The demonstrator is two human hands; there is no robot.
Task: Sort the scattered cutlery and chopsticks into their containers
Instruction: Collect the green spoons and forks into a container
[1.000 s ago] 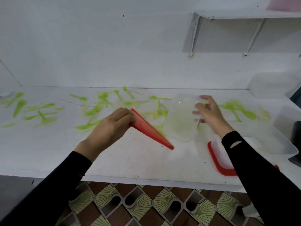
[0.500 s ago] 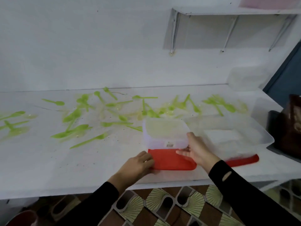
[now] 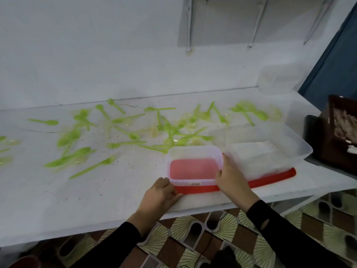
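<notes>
My left hand (image 3: 160, 196) grips the front left corner of the red lid (image 3: 199, 189), fingers curled against its edge. My right hand (image 3: 231, 180) holds the right wall of the small clear container (image 3: 193, 151), thumb on the near side and fingers along the rim. This container stands upright on the red lid, near the front edge of the white table (image 3: 58, 200). Just beside it on the right, a larger clear container (image 3: 301, 144) rests on a second red lid (image 3: 274, 177). The green plastic spoons (image 3: 133, 135) lie scattered across the table behind both containers. A third clear container (image 3: 278, 80) stands at the far right.
</notes>
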